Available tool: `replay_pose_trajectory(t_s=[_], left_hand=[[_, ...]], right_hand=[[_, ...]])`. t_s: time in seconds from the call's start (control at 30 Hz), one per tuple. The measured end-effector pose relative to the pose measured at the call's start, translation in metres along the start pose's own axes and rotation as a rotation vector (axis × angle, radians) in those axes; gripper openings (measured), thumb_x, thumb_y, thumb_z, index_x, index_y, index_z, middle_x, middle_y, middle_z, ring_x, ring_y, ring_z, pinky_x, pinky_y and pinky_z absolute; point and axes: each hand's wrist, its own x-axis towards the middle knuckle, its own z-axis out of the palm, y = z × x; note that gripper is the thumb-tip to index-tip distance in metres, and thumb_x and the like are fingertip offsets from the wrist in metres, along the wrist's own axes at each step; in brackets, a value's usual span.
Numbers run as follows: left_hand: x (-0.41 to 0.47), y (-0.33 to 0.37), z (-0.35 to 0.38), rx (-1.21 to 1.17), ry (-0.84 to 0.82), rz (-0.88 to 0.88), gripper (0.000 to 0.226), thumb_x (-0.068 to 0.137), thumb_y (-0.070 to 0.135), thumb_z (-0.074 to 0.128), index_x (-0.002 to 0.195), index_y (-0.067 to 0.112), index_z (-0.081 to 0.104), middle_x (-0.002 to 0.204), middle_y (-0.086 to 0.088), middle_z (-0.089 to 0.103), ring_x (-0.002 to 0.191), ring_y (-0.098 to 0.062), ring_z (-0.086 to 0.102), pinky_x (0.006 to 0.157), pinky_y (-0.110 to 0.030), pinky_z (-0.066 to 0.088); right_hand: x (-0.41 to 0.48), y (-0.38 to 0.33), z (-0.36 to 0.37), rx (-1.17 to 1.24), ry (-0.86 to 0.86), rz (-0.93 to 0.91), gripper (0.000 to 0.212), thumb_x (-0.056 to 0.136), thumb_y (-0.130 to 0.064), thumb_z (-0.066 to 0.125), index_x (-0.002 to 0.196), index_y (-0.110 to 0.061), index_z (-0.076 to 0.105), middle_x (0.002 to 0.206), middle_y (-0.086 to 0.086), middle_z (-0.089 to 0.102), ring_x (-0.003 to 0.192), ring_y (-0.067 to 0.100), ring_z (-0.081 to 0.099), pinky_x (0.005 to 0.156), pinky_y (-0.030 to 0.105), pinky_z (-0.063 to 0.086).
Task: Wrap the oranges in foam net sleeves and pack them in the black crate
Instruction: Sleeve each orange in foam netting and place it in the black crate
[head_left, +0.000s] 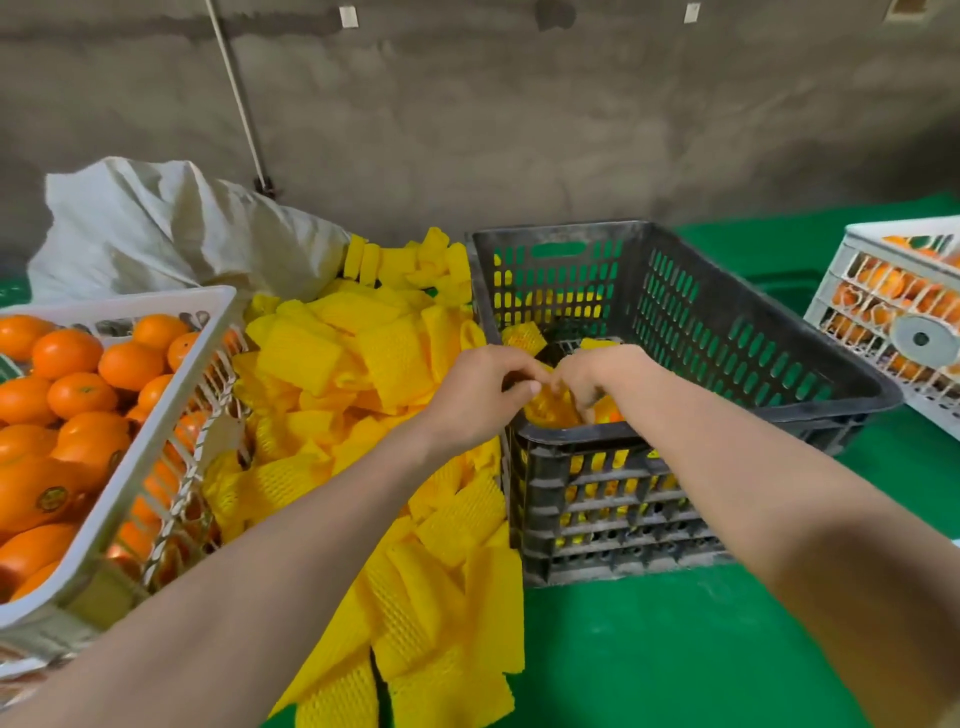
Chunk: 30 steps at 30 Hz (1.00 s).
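Note:
Both hands meet over the near left corner of the black crate (701, 291). My left hand (478, 389) and my right hand (597, 379) pinch a yellow foam net sleeve (553, 408) that covers an orange; a bit of orange skin shows at its right end. Other sleeved oranges (524, 335) lie inside the crate. Bare oranges (67, 395) fill a white crate (171, 410) at the left. A heap of loose yellow sleeves (363, 364) lies between the two crates.
A pale sack (156, 223) slumps behind the sleeve heap. At the far right a second white crate (893, 312) with oranges stands tilted. Everything rests on a green surface (675, 649) in front of a bare concrete wall.

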Motion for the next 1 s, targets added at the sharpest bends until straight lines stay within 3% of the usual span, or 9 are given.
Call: replay_pose_trajectory(t_s=[0.1, 0.23, 0.37, 0.5, 0.57, 0.63, 0.73, 0.87, 1.0], left_hand=[[-0.003, 0.000, 0.001, 0.021, 0.023, 0.024, 0.017, 0.092, 0.011, 0.060, 0.102, 0.008, 0.073, 0.097, 0.004, 0.066, 0.084, 0.002, 0.050, 0.071, 0.003, 0.035], [-0.011, 0.001, -0.001, 0.046, 0.029, 0.059, 0.019, 0.093, 0.010, 0.057, 0.105, 0.005, 0.071, 0.112, -0.007, 0.069, 0.105, -0.013, 0.057, 0.083, -0.004, 0.032], [-0.026, -0.005, -0.016, 0.066, -0.026, 0.106, 0.021, 0.093, 0.013, 0.058, 0.108, 0.005, 0.070, 0.127, -0.008, 0.062, 0.123, -0.013, 0.049, 0.092, 0.002, 0.025], [-0.045, -0.033, -0.063, -0.016, 0.007, -0.044, 0.020, 0.092, 0.017, 0.060, 0.107, 0.010, 0.071, 0.111, -0.001, 0.069, 0.103, -0.010, 0.061, 0.086, -0.019, 0.046], [-0.057, -0.051, -0.090, -0.056, 0.100, -0.134, 0.016, 0.091, 0.015, 0.061, 0.103, 0.013, 0.072, 0.104, -0.001, 0.070, 0.093, -0.008, 0.063, 0.080, -0.020, 0.049], [-0.073, -0.068, -0.112, -0.095, 0.182, -0.212, 0.012, 0.091, 0.014, 0.062, 0.099, 0.017, 0.070, 0.099, -0.004, 0.071, 0.082, -0.004, 0.064, 0.074, -0.019, 0.051], [-0.103, -0.091, -0.139, -0.107, 0.253, -0.314, 0.011, 0.090, 0.020, 0.061, 0.097, 0.015, 0.070, 0.092, -0.006, 0.071, 0.077, -0.010, 0.067, 0.073, -0.035, 0.055], [-0.142, -0.113, -0.168, -0.089, 0.295, -0.393, 0.008, 0.091, 0.022, 0.060, 0.094, 0.024, 0.068, 0.091, 0.001, 0.071, 0.077, -0.003, 0.068, 0.072, -0.029, 0.056], [-0.167, -0.133, -0.194, -0.080, 0.400, -0.465, 0.011, 0.094, 0.015, 0.058, 0.091, 0.021, 0.067, 0.087, 0.004, 0.069, 0.076, -0.006, 0.067, 0.067, -0.019, 0.051]], right_hand=[[0.003, -0.005, 0.000, -0.026, 0.093, -0.010, 0.058, 0.081, -0.015, 0.067, 0.134, -0.020, 0.044, 0.134, 0.013, 0.042, 0.123, 0.034, 0.039, 0.098, 0.050, 0.041], [-0.008, -0.021, -0.002, 0.064, 0.472, 0.017, 0.035, 0.089, -0.014, 0.055, 0.123, -0.018, 0.050, 0.126, 0.014, 0.043, 0.118, 0.035, 0.042, 0.095, 0.051, 0.037], [-0.028, -0.035, -0.009, 0.170, 0.813, -0.088, 0.038, 0.087, -0.019, 0.057, 0.124, -0.012, 0.051, 0.126, 0.011, 0.048, 0.116, 0.031, 0.047, 0.089, 0.041, 0.042], [-0.051, -0.070, -0.016, 0.601, 1.208, -0.194, 0.022, 0.092, -0.020, 0.053, 0.109, -0.009, 0.061, 0.111, 0.008, 0.060, 0.105, 0.024, 0.054, 0.086, 0.033, 0.043], [-0.059, -0.103, -0.018, 0.682, 1.278, -0.350, 0.017, 0.090, -0.018, 0.056, 0.100, -0.008, 0.064, 0.101, 0.009, 0.063, 0.097, 0.024, 0.057, 0.081, 0.032, 0.044], [-0.058, -0.142, -0.013, 0.678, 1.141, -0.493, 0.016, 0.088, -0.017, 0.058, 0.099, -0.007, 0.064, 0.099, 0.011, 0.064, 0.094, 0.026, 0.058, 0.079, 0.035, 0.045], [-0.040, -0.199, 0.001, 0.484, 0.702, -0.555, 0.023, 0.088, -0.022, 0.057, 0.103, -0.005, 0.062, 0.108, 0.017, 0.064, 0.104, 0.032, 0.057, 0.083, 0.038, 0.043], [-0.018, -0.251, 0.029, 0.164, 0.188, -0.506, 0.056, 0.085, -0.053, 0.059, 0.093, 0.003, 0.061, 0.109, 0.022, 0.064, 0.102, 0.034, 0.060, 0.071, 0.034, 0.043], [-0.003, -0.275, 0.047, 0.113, 0.032, -0.437, 0.058, 0.079, -0.050, 0.068, 0.085, 0.007, 0.058, 0.111, 0.021, 0.063, 0.102, 0.033, 0.060, 0.056, 0.028, 0.036]])
